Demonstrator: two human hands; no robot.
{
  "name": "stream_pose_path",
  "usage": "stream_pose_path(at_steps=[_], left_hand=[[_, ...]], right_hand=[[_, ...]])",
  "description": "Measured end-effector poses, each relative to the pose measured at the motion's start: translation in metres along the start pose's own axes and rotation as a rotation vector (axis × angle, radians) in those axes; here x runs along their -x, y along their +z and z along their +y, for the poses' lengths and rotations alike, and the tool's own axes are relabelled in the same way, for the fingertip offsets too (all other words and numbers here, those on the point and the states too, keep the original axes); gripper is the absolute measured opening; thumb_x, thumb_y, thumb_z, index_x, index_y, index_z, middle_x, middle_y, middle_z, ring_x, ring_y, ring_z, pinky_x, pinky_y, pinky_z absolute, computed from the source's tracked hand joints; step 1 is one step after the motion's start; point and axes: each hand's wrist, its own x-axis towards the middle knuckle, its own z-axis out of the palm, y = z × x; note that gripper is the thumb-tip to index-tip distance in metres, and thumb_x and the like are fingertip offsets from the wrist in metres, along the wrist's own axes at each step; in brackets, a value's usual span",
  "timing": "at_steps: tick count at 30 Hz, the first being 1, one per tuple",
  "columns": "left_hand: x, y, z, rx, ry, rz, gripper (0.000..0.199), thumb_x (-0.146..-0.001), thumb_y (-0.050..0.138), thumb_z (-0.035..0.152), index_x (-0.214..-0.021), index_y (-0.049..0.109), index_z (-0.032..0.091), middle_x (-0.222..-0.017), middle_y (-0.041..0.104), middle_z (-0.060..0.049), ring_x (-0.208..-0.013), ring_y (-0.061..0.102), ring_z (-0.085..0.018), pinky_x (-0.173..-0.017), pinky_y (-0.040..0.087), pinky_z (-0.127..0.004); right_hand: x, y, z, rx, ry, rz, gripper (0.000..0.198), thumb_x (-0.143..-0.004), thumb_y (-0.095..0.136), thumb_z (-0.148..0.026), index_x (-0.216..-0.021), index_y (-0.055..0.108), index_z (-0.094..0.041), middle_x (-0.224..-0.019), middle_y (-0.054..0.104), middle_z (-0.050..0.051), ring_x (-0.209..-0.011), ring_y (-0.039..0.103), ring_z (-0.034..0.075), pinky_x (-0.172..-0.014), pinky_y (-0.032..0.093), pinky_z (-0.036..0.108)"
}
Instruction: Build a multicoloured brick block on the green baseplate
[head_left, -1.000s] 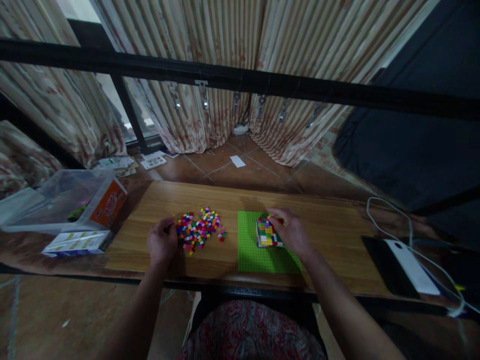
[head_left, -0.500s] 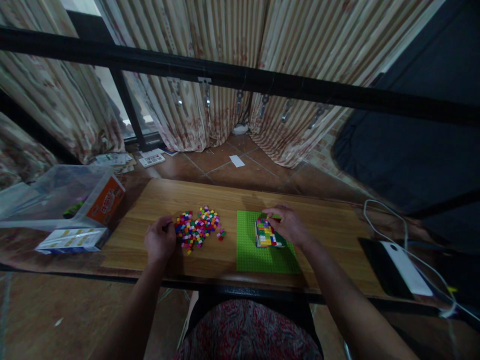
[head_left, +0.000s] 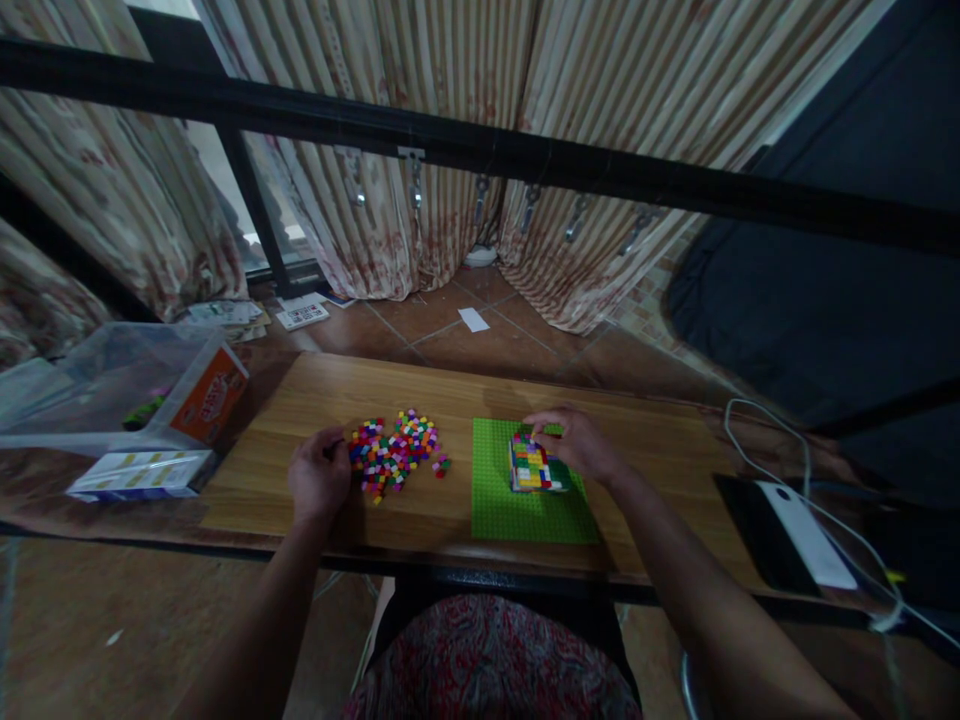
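Observation:
My left hand point(head_left: 320, 472) rests on the table at the left edge of a loose pile of small coloured toy bricks point(head_left: 394, 455). Its fingers are curled together, and whatever they hold is hidden. Over a green studded baseplate point(head_left: 499, 520) reaches my right hand point(head_left: 576, 443), its fingers pinched at the back edge of a small block built of multicoloured bricks point(head_left: 531, 468). The fingertips touch or nearly touch the block's top; any brick between them is too small to make out. The hand covers the block's back right part.
Left of the wooden table point(head_left: 255, 480) stand a clear plastic bin point(head_left: 112, 430) and a white carton point(head_left: 142, 475). At the right lie a black-and-white flat object point(head_left: 802, 530) and a white cable point(head_left: 810, 455). A dark metal rail point(head_left: 480, 150) crosses above.
My right hand's fingers have shifted slightly at the back of the brick block. My left hand stays by the pile. The whole view has moved a little.

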Motion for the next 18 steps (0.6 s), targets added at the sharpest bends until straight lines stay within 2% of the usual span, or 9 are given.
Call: stream_pose_path(at_steps=[5, 9, 14, 18], left_hand=[[0.001, -0.001, 0.001, 0.004, 0.001, -0.007, 0.029, -0.080, 0.051, 0.033, -0.097, 0.070, 0.018, -0.096, 0.072, -0.009, -0.089, 0.066, -0.023, -0.082, 0.052, -0.035], [0.001, -0.002, 0.002, -0.013, -0.004, -0.009, 0.030, -0.081, 0.050, 0.032, -0.097, 0.070, 0.017, -0.095, 0.073, -0.009, -0.089, 0.066, -0.023, -0.082, 0.052, -0.034], [0.001, -0.002, 0.002, -0.027, 0.004, 0.005, 0.030, -0.081, 0.050, 0.032, -0.097, 0.070, 0.017, -0.095, 0.073, -0.009, -0.090, 0.066, -0.023, -0.082, 0.052, -0.033], [0.001, -0.003, 0.003, -0.018, 0.001, -0.012, 0.030, -0.080, 0.050, 0.032, -0.098, 0.070, 0.017, -0.095, 0.073, -0.009, -0.088, 0.066, -0.023, -0.080, 0.052, -0.034]], right_hand=[[-0.004, -0.002, -0.003, 0.012, 0.016, -0.032, 0.025, -0.077, 0.063, -0.015, -0.098, 0.074, -0.023, -0.087, 0.075, 0.003, -0.087, 0.066, 0.021, -0.086, 0.048, 0.039], [-0.008, -0.007, -0.009, 0.037, 0.054, -0.124, 0.028, -0.077, 0.061, -0.013, -0.101, 0.073, -0.022, -0.086, 0.075, 0.002, -0.083, 0.066, 0.019, -0.084, 0.048, 0.035], [-0.017, -0.015, -0.019, 0.184, 0.042, -0.226, 0.029, -0.076, 0.063, -0.011, -0.100, 0.074, -0.021, -0.087, 0.075, 0.004, -0.088, 0.065, 0.021, -0.083, 0.047, 0.032], [-0.027, -0.018, -0.028, 0.278, 0.027, -0.319, 0.030, -0.076, 0.061, -0.009, -0.099, 0.075, -0.021, -0.085, 0.075, 0.003, -0.082, 0.066, 0.019, -0.078, 0.047, 0.029]])
